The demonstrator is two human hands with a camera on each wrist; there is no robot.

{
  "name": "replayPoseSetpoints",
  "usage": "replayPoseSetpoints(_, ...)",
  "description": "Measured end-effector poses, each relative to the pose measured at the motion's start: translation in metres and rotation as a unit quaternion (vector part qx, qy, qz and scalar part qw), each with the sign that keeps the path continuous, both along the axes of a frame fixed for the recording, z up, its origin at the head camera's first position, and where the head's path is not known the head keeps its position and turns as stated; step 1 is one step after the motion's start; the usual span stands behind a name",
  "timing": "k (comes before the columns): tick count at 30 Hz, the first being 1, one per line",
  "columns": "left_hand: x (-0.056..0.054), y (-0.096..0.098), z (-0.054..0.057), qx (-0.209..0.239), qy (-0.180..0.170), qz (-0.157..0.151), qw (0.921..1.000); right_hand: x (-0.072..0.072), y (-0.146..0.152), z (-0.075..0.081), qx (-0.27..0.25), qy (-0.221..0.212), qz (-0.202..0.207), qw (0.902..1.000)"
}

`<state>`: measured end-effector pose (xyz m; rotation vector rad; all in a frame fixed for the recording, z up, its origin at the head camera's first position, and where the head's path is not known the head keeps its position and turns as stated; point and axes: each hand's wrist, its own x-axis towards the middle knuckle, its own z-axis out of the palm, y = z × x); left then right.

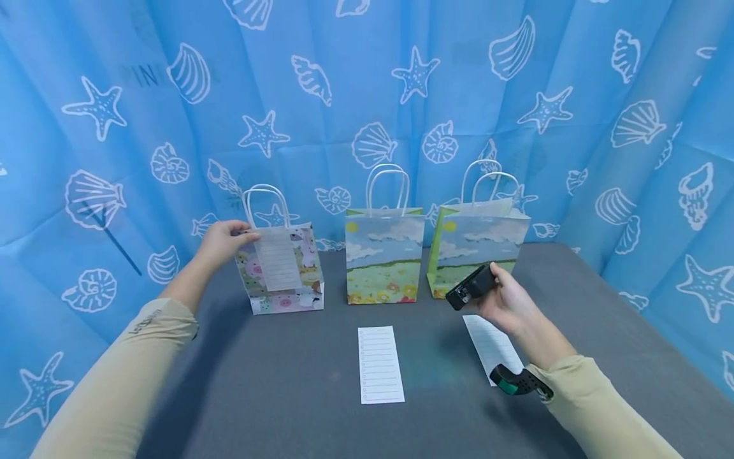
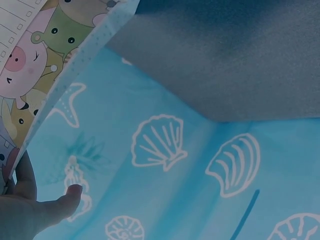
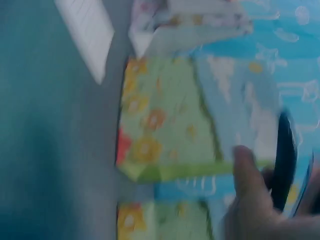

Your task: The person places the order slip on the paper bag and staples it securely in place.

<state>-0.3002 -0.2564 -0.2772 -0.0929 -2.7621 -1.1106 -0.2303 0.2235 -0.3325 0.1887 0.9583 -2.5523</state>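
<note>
My left hand (image 1: 222,243) pinches the upper left edge of a paper bag with cartoon animals (image 1: 311,255), along with a lined checklist sheet (image 1: 280,260) lying flat against the bag's front. In the left wrist view, the thumb and a finger (image 2: 26,177) show at the edge of the animal print. Raised off the table, my right hand (image 1: 510,305) grips a black stapler (image 1: 473,287) in front of the rightmost bag. Its two dark arms appear spread and blurred in the right wrist view.
Two landscape-print bags, one in the middle (image 1: 384,261) and one on the right (image 1: 487,239), stand along the curtain (image 1: 344,76). One checklist sheet (image 1: 381,364) lies on the grey table (image 1: 275,395); another sheet (image 1: 494,347) lies under the right hand.
</note>
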Motion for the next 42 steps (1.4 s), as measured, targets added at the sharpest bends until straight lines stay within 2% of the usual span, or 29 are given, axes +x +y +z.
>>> replayPoseSetpoints(3, 0.000, -0.002, -0.001, 0.003, -0.001, 0.004, 1.0000, -0.001, -0.016, 0.002, -0.028, -0.051, -0.012, 0.9982)
replayPoseSetpoints(9, 0.003, -0.004, -0.004, 0.005, -0.001, 0.008, 1.0000, 0.001, -0.038, 0.003, -0.019, -0.013, -0.002, 0.9997)
replayPoseSetpoints(12, 0.003, -0.004, -0.005, 0.005, -0.003, 0.010, 0.9999, 0.002, -0.048, 0.005, -0.042, -0.033, -0.003, 0.9985)
replayPoseSetpoints(14, 0.003, -0.005, -0.006, 0.001, -0.002, 0.012, 0.9999, 0.002, -0.055, 0.005, -0.028, -0.039, 0.007, 0.9988)
replayPoseSetpoints(18, 0.002, -0.006, -0.007, -0.001, -0.003, 0.011, 0.9999, 0.001, -0.071, 0.005, 0.041, -0.026, 0.047, 0.9977)
replayPoseSetpoints(22, 0.000, -0.005, -0.006, 0.003, -0.001, 0.009, 1.0000, 0.001, -0.084, 0.004, 0.041, -0.006, 0.077, 0.9962)
replayPoseSetpoints(25, -0.001, -0.005, -0.006, 0.004, -0.002, 0.008, 1.0000, 0.001, -0.091, 0.004, 0.034, 0.006, 0.080, 0.9962)
replayPoseSetpoints(30, -0.003, -0.003, -0.005, 0.004, -0.003, 0.010, 0.9999, 0.000, -0.106, 0.006, 0.102, 0.001, 0.098, 0.9899)
replayPoseSetpoints(32, -0.004, -0.004, -0.004, 0.003, -0.001, 0.012, 0.9999, -0.001, -0.113, 0.008, 0.110, -0.011, 0.108, 0.9880)
replayPoseSetpoints(39, -0.004, -0.002, -0.001, 0.003, -0.004, 0.015, 0.9999, -0.007, -0.133, 0.010, 0.043, -0.061, 0.104, 0.9918)
replayPoseSetpoints(42, -0.003, -0.001, -0.001, 0.005, -0.001, 0.015, 0.9999, -0.008, -0.140, 0.010, 0.058, -0.056, 0.129, 0.9884)
